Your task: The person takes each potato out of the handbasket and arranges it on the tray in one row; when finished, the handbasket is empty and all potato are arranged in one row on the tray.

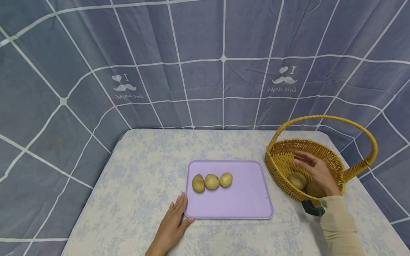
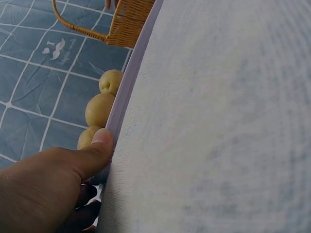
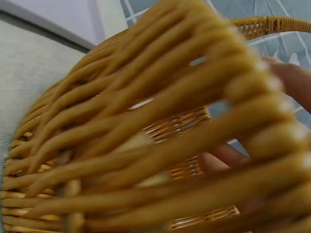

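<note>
Tray (image 1: 246, 199): lilac, rectangular, flat on the patterned cloth (image 1: 144, 174).
Tray potatoes (image 1: 211, 181): three, in a row across its left half.
Left hand (image 1: 172, 223): fingers straight, lying at the tray's left edge; thumb parted from them, by the near corner.
Basket (image 1: 284, 163): wicker, handled, right of the tray (just beside it).
Basket potatoes (image 1: 297, 180): two visible, one partly hidden.
Right hand (image 1: 317, 173): at the basket's opening, fingers loosely parted.

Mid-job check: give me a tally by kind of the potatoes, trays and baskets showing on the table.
Tray: 1
Basket: 1
Potatoes: 5 visible (3 on the tray, 2 in the basket; the right hand may hide more)
Total: 7 visible
</note>
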### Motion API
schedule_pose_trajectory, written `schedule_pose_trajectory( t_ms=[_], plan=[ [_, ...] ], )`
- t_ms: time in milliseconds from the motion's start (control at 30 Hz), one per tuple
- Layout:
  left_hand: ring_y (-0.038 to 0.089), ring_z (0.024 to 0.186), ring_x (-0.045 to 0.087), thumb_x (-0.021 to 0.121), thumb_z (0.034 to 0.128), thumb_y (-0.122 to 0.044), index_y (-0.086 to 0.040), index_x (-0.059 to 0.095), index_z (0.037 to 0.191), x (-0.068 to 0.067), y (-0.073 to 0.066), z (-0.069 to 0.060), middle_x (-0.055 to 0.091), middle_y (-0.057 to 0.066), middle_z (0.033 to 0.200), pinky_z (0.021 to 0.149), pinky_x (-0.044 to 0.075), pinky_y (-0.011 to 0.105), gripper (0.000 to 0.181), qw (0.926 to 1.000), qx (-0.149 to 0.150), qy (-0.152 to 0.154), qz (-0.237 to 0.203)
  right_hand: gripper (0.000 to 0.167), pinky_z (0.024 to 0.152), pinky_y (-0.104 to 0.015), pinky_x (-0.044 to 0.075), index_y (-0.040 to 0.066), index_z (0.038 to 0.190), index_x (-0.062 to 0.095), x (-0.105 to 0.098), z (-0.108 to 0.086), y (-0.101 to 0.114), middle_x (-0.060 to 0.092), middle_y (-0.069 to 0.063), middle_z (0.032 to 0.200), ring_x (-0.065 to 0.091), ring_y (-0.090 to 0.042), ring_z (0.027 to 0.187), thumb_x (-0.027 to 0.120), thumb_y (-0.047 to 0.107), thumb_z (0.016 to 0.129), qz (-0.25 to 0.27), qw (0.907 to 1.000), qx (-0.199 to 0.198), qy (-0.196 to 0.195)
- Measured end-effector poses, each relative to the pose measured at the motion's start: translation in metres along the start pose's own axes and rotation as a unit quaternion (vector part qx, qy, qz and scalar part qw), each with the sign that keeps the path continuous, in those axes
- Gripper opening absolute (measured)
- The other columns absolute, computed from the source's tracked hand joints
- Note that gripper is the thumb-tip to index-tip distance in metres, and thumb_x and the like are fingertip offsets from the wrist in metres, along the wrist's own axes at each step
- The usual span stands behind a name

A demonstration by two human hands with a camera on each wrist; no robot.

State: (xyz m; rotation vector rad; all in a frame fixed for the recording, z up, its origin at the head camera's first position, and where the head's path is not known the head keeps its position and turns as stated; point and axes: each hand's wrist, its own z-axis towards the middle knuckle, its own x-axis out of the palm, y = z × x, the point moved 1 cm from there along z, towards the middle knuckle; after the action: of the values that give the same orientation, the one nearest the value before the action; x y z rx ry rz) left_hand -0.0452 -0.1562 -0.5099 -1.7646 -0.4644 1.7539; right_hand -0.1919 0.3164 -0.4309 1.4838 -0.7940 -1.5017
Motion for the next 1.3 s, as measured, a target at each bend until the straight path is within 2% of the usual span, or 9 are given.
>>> schedule_pose_trajectory(
  t_ms=[67,133,300,500,767,1000,1133,1233,1300],
  plan=[
    [0.026,0.144,0.024,0.067,0.0882,-0.032,0.0,0.032,0.146,0.0,0.0,0.0,0.025,0.01,0.155,0.117,0.012,0.047,0.075,1.0,0.001,0.0,0.0,0.045,0.084,-0.007,0.047,0.003,0.138,0.049,0.001,-0.001,-0.005,0.057,0.023,0.12,0.056,0.009,0.105,0.058,0.02,0.097,0.02,0.9997,0.011,0.009],
    [0.026,0.144,0.023,0.067,0.0881,-0.032,0.0,0.032,0.146,0.0,0.0,0.0,0.025,0.01,0.155,0.117,0.012,0.046,0.075,1.0,0.001,0.0,-0.001,0.048,0.085,-0.011,0.049,0.001,0.14,0.046,0.003,-0.002,-0.009,0.057,0.019,0.121,0.058,0.005,0.105,0.059,0.017,0.097,0.086,0.9954,0.032,0.031],
    [0.025,0.144,0.024,0.067,0.0877,-0.031,0.001,0.032,0.146,0.0,0.0,0.0,0.026,0.011,0.155,0.118,0.011,0.045,0.075,1.0,0.005,-0.004,0.0,0.058,0.088,-0.022,0.054,-0.002,0.144,0.036,0.009,-0.002,-0.018,0.052,0.001,0.131,0.06,-0.005,0.108,0.061,0.015,0.095,0.198,0.9723,0.099,0.076],
    [0.025,0.144,0.023,0.067,0.0879,-0.031,0.001,0.032,0.147,0.001,0.001,0.0,0.025,0.012,0.155,0.119,0.008,0.04,0.075,1.0,0.009,-0.005,-0.002,0.068,0.084,-0.023,0.055,-0.002,0.148,0.027,0.015,0.001,-0.023,0.033,-0.02,0.147,0.058,-0.007,0.111,0.063,0.02,0.095,0.159,0.9708,0.148,0.102],
    [0.025,0.144,0.023,0.067,0.0878,-0.03,0.001,0.032,0.146,0.001,0.001,0.001,0.025,0.011,0.155,0.119,0.008,0.04,0.075,1.0,0.008,-0.003,-0.002,0.066,0.075,-0.027,0.056,-0.011,0.144,0.028,0.013,0.0,-0.023,0.041,-0.026,0.139,0.059,-0.006,0.097,0.062,0.018,0.095,0.102,0.972,0.173,0.122],
    [0.024,0.144,0.024,0.068,0.0873,-0.03,0.001,0.033,0.146,0.001,0.001,0.001,0.026,0.011,0.155,0.117,0.011,0.045,0.075,1.0,0.007,-0.004,0.0,0.06,0.072,-0.022,0.054,-0.015,0.14,0.033,0.012,-0.004,-0.023,0.039,-0.033,0.138,0.056,-0.002,0.09,0.061,0.012,0.094,0.08,0.9748,0.139,0.155],
    [0.024,0.144,0.024,0.068,0.0871,-0.03,0.0,0.033,0.146,0.001,0.002,0.001,0.026,0.01,0.155,0.117,0.011,0.045,0.075,1.0,0.003,-0.001,0.0,0.05,0.081,-0.014,0.048,-0.014,0.133,0.046,0.01,-0.007,-0.023,0.047,-0.034,0.133,0.052,0.003,0.101,0.062,0.01,0.093,-0.026,0.9825,0.044,0.179],
    [0.024,0.144,0.024,0.068,0.0875,-0.031,0.0,0.033,0.146,0.002,0.002,0.0,0.026,0.01,0.156,0.117,0.012,0.046,0.075,1.0,0.003,-0.002,0.001,0.044,0.083,-0.013,0.046,-0.007,0.13,0.054,0.009,-0.008,-0.022,0.053,-0.03,0.129,0.049,0.0,0.108,0.064,0.012,0.092,-0.114,0.9778,-0.01,0.175],
    [0.025,0.144,0.024,0.068,0.0876,-0.031,0.0,0.033,0.146,0.002,0.002,0.0,0.025,0.01,0.156,0.117,0.012,0.047,0.075,1.0,0.004,-0.003,0.0,0.042,0.085,-0.014,0.045,-0.004,0.13,0.056,0.011,-0.009,-0.023,0.055,-0.028,0.129,0.049,-0.004,0.113,0.064,0.013,0.092,-0.139,0.9745,-0.024,0.175]
  ],
)
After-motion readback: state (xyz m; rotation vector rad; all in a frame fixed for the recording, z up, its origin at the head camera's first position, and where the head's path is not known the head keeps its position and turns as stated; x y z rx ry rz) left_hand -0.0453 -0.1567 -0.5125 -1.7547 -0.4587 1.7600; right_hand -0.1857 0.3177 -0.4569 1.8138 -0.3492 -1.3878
